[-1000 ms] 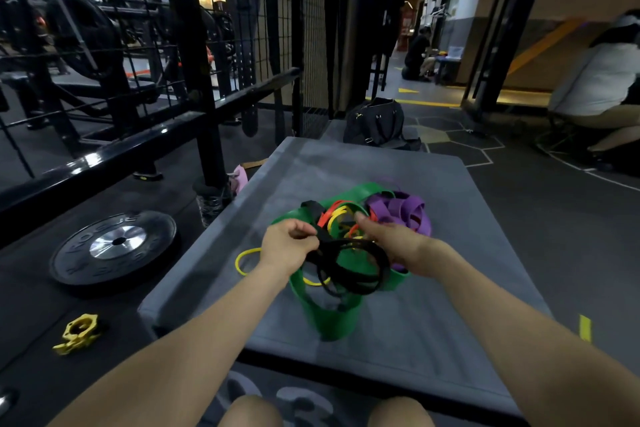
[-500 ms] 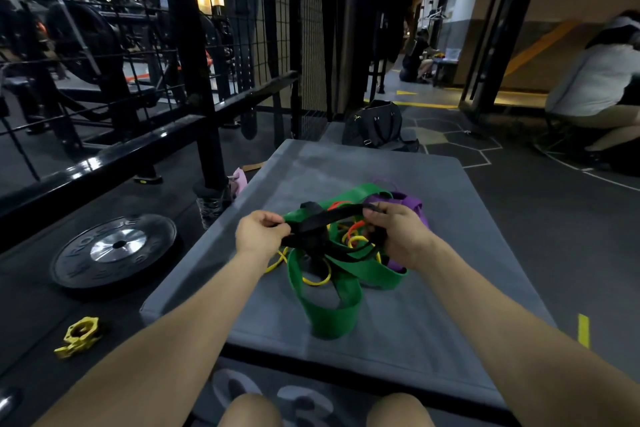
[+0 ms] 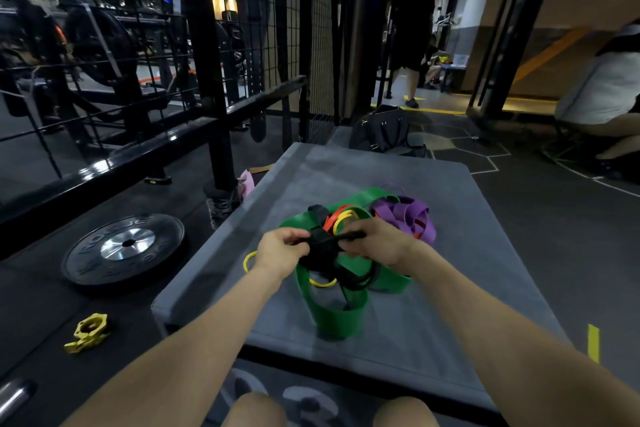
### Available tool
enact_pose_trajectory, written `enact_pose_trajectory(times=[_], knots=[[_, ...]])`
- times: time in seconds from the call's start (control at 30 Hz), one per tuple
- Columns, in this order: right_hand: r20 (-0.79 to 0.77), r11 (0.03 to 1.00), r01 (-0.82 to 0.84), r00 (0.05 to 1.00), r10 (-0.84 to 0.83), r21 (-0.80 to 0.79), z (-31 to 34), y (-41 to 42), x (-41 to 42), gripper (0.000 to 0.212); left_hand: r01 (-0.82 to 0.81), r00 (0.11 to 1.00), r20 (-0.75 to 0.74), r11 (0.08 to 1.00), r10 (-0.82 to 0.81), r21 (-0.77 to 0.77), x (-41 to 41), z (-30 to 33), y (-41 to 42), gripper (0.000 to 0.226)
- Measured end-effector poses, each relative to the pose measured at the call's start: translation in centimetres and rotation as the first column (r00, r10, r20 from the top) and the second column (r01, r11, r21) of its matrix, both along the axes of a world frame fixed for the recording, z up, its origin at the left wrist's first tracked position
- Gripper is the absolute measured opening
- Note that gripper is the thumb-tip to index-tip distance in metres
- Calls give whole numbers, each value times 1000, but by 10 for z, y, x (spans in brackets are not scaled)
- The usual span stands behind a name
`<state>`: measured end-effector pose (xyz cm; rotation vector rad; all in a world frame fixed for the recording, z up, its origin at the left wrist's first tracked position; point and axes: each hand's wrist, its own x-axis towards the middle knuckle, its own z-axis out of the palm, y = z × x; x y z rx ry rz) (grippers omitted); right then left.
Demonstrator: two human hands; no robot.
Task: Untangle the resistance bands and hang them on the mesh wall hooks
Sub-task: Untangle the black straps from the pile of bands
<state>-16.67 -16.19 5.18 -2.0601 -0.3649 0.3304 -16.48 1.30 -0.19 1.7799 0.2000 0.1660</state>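
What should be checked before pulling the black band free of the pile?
1. Left hand grip on black band: ok, fingers curled round it.
2. Right hand grip on the same band: ok.
3. Black band clear of green band: not ok, loops cross.
4. Yellow band free: not ok, it is threaded through the knot.
5. Purple band uninvolved: cannot tell.
6. Pile resting on grey pad: ok.

wide green rubber band [image 3: 337, 317]: 1 | purple rubber band [image 3: 405, 217]: 1 | black round weight plate [image 3: 123, 248], left: 1 | yellow plastic barbell collar [image 3: 88, 331], lower left: 1
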Motion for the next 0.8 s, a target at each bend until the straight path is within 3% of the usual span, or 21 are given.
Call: enact_pose_trajectory(times=[0.1, 0.23, 0.33, 0.43, 0.5, 0.57, 0.7, 0.8], knots=[[-121, 942, 62, 992, -23, 329, 1, 2, 0, 20, 23, 1000, 5, 999, -23, 47, 0, 3, 5, 25], [-249, 682, 262, 961, -119, 683, 16, -4, 8, 25, -32, 999, -36, 986, 38, 162, -2, -4, 18, 26], [-241, 684, 385, 923, -302, 620, 26, -9, 13, 23, -90, 994, -46, 985, 98, 147, -4, -9, 21, 24], [-278, 663, 482, 875, -396, 573, 19, -13, 16, 23, -127, 991, -17, 980, 131, 153, 1, -3, 26, 22], [-315, 699, 544, 839, -443, 464, 8, -13, 16, 26, -173, 985, 15, 969, 173, 175, 5, 3, 35, 21], [-355, 756, 535, 837, -416, 376, -6, -8, 16, 25, -222, 975, 41, 956, 218, 191, 9, 9, 47, 21], [-476, 813, 427, 852, -217, 395, -17, 16, 21, 24, -321, 947, 71, 911, 314, 257, 9, 21, 73, 22], [-535, 938, 302, 828, -169, 172, -21, 28, 28, 25, -334, 942, 73, 889, 328, 313, 13, 21, 87, 23]])
